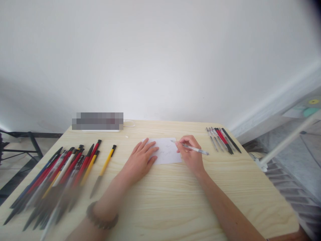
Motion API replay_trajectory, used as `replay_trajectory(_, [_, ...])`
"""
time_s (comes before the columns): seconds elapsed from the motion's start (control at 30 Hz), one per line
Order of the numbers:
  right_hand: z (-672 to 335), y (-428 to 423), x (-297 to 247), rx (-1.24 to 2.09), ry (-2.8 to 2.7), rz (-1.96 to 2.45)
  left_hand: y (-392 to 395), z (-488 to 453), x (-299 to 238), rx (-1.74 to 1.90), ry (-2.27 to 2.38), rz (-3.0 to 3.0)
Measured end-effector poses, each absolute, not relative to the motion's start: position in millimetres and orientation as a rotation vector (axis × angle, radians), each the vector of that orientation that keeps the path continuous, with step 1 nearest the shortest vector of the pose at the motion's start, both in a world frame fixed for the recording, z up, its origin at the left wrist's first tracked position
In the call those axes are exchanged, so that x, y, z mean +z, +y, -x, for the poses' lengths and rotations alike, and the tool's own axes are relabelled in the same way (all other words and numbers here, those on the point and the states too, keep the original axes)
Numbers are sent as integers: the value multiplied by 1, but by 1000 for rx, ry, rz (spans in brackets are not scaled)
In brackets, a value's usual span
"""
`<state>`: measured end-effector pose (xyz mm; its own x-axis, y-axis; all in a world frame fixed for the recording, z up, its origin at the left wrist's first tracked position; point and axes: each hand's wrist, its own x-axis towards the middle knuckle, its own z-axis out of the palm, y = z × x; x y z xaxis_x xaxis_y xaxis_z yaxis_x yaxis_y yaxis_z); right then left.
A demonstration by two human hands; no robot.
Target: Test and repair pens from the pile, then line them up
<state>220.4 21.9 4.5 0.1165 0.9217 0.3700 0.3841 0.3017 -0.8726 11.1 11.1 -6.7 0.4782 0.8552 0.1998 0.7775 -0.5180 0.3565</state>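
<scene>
- Pale wood-grain worktop (175, 201) carries a single white slip of paper (167, 154), which serves as the landmark here; it lies flat near the far middle of the worktop
- The left hand (140, 160) lies flat and spread on the paper's left edge, pinning it down; the grip there is loose, fingers extended, holding nothing
- The right hand (190, 155) sits at the paper's right edge, its grip closed around one clear pen (194, 149) whose tip rests on or just over the paper; I cannot tell whether it touches
- Faint marks show on the paper near its middle
- Far left of the paper lies a big fanned heap of pens (57, 177) in red, black, blue, white and yellow; blur and overlap stop an exact count, though it looks like well over a dozen
- One yellow pen with a black cap (105, 167) lies apart, between that heap and the paper
- Right of the paper, a small tidy row of pens (222, 139) holds about six or seven: clear, red and black ones
- Beyond the paper to the left sits one white flat object (100, 129) with a cord
- Risks, as I judge them: the paper could slide if the left palm lifts; the left forearm, close to the heap, could nudge pens rolling toward the worktop's near edge; a dry pen pressed hard could tear the slip
</scene>
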Motion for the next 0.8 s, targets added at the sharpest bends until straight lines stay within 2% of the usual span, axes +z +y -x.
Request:
replay_trajectory(0.23, [-217, 21, -1, 1038, -1389, 1130, 12, -12, -9, 477, 1529, -2515])
replay_trajectory(0.57, [-220, 24, -8, 1125, -1520, 866, 13, -11, -10, 503, 1510, -2527])
replay_trajectory(0.8, [-221, 24, -9, 1126, -1566, 837, 15, -10, -11, 521, 1494, -2520])
